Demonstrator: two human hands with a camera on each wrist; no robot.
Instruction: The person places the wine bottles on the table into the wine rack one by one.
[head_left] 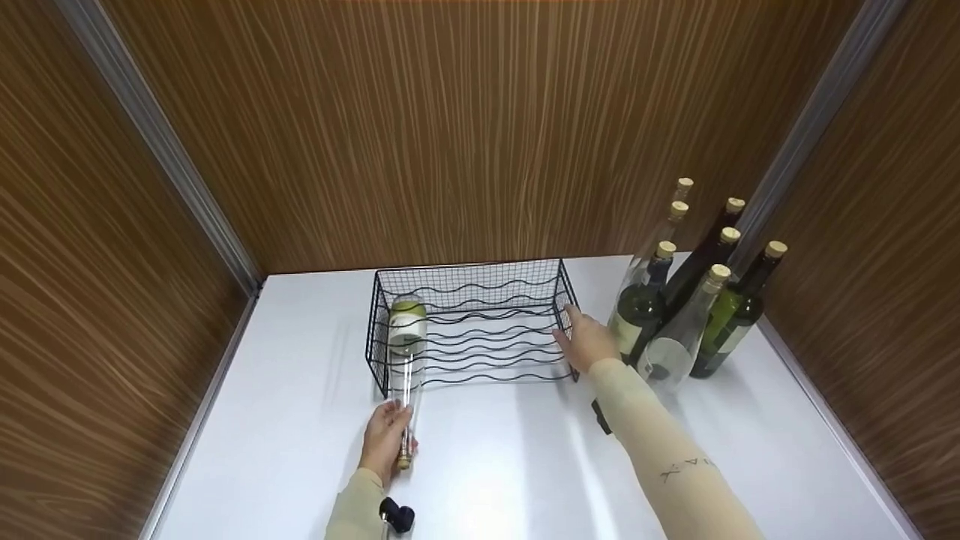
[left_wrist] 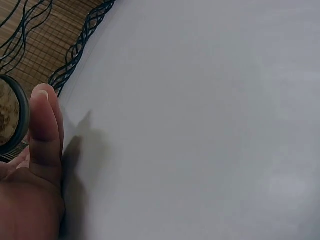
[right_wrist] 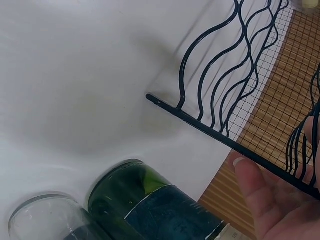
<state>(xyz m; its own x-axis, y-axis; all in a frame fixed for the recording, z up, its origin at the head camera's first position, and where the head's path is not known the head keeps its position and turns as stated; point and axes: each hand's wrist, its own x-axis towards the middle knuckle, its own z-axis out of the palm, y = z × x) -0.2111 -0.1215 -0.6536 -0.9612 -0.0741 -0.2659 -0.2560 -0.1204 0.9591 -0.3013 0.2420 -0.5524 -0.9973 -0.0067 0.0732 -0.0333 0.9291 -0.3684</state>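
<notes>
A black wire wine rack (head_left: 480, 360) with wavy bars stands on the white table. In its leftmost slot lies a clear glass bottle (head_left: 407, 330) with a pale green and white label, its corked neck pointing out of the front. My left hand (head_left: 384, 439) holds that bottle by the neck; the cork end (left_wrist: 7, 115) shows beside the fingers in the left wrist view. With my right hand (head_left: 589, 341) I grip the rack's right side, and in the right wrist view fingertips (right_wrist: 250, 175) show at the side bar.
Several corked bottles stand upright right of the rack, including a clear bottle (head_left: 667, 356) and a green bottle (head_left: 727, 330), close to my right forearm. Wood-grain panels (head_left: 450, 135) enclose the white table (head_left: 300, 420) at the back and both sides.
</notes>
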